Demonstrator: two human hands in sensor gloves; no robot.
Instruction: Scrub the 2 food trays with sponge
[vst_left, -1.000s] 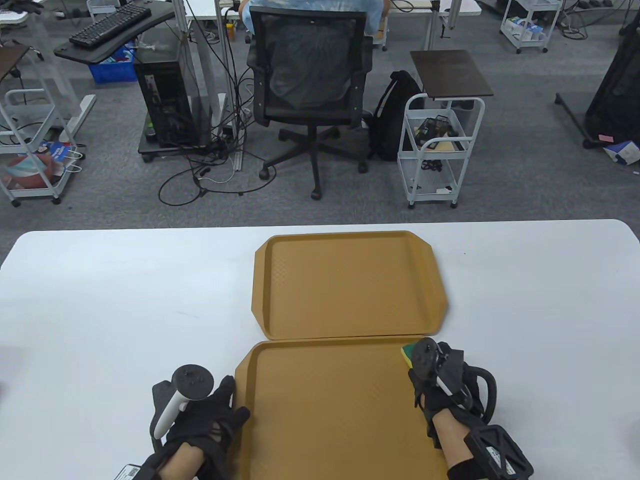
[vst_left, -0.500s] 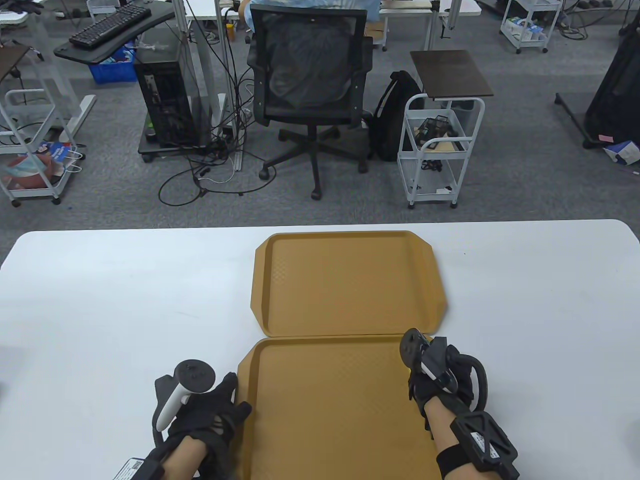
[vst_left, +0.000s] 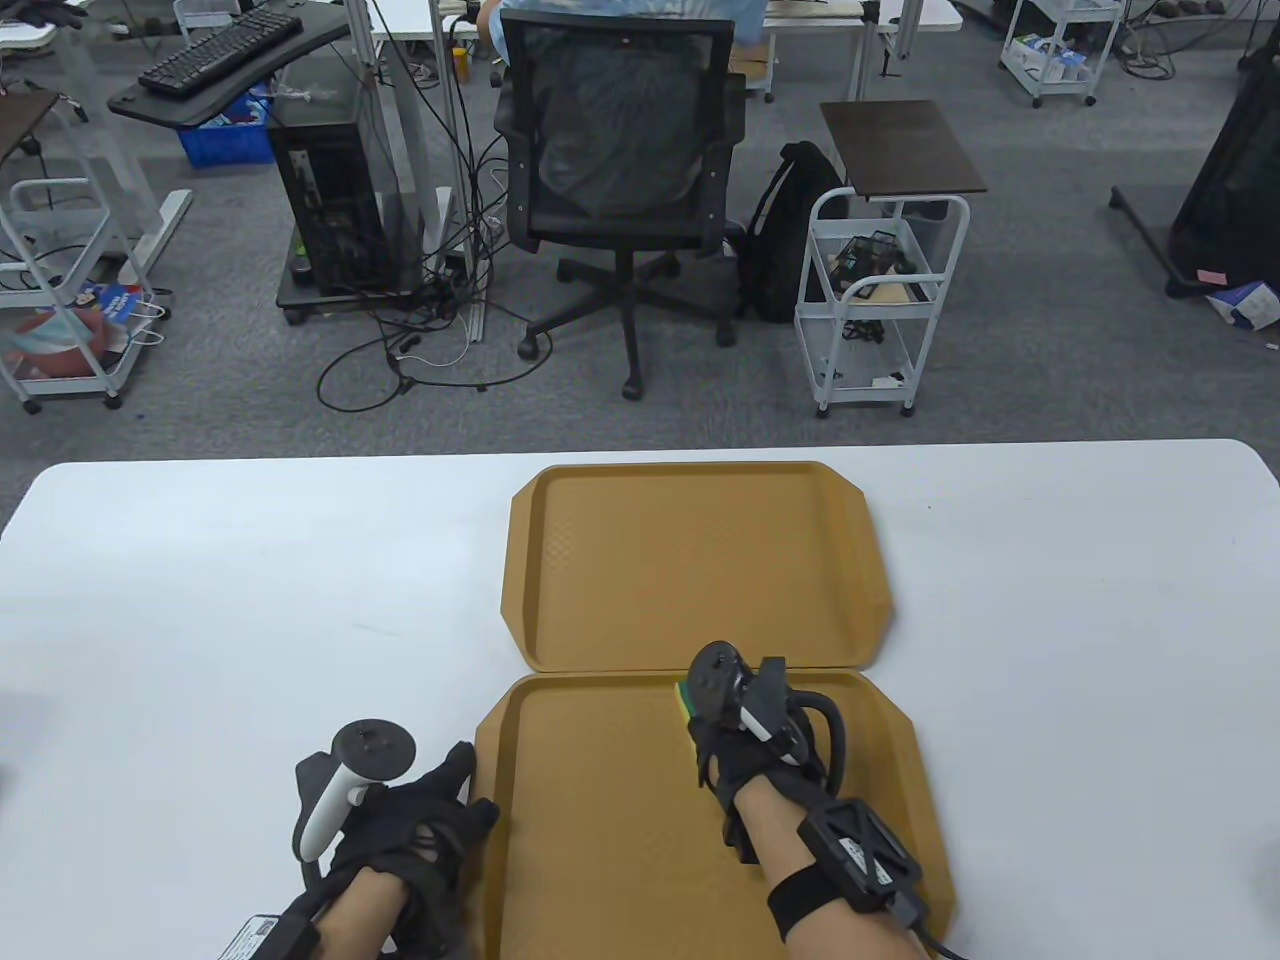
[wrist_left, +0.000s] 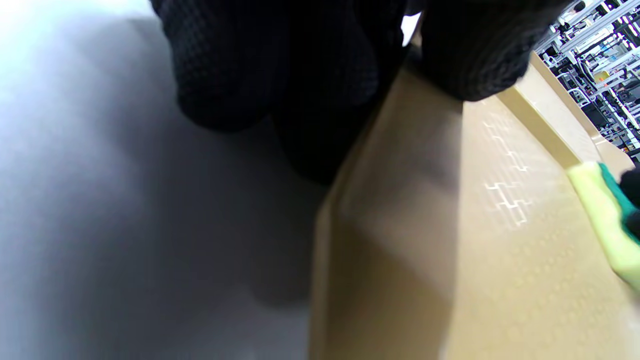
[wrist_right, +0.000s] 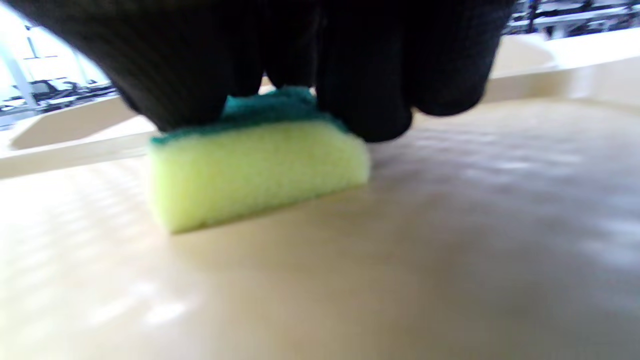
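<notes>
Fingers, right: fingers (wrist_right: 365, 75) curled over green top of sponge (wrist_right: 255, 170), pressing its yellow face flat on near tray (vst_left: 600, 800) floor.
Fingers, left: left hand (vst_left: 410, 840) flat at near tray's left rim, fingers lying straight on table (vst_left: 200, 600), thumb (wrist_left: 475, 55) over rim edge.
Right hand: right hand (vst_left: 740, 750) inside near tray, close to its far wall, about mid-width.
Far tray: far tray (vst_left: 690, 560) bare, its near edge touching near tray's far edge.
Surroundings: office chair (vst_left: 620, 170) beyond table, seated person (vst_left: 620, 15) behind it; white cart (vst_left: 880, 300) and backpack (vst_left: 790, 230) to right; computer tower (vst_left: 330, 210) to left. All well apart from trays.
Change: sponge at near tray's far right corner a second ago, now slid leftward toward centre. Left hand much as before.
Table view only: sponge mostly hidden under tracker (vst_left: 720, 680), just a yellow-green sliver visible.
Right wrist view only: full yellow side, contact with tray plain.
Left wrist view only: sponge at frame's right edge, seen across the tray's patterned floor.
</notes>
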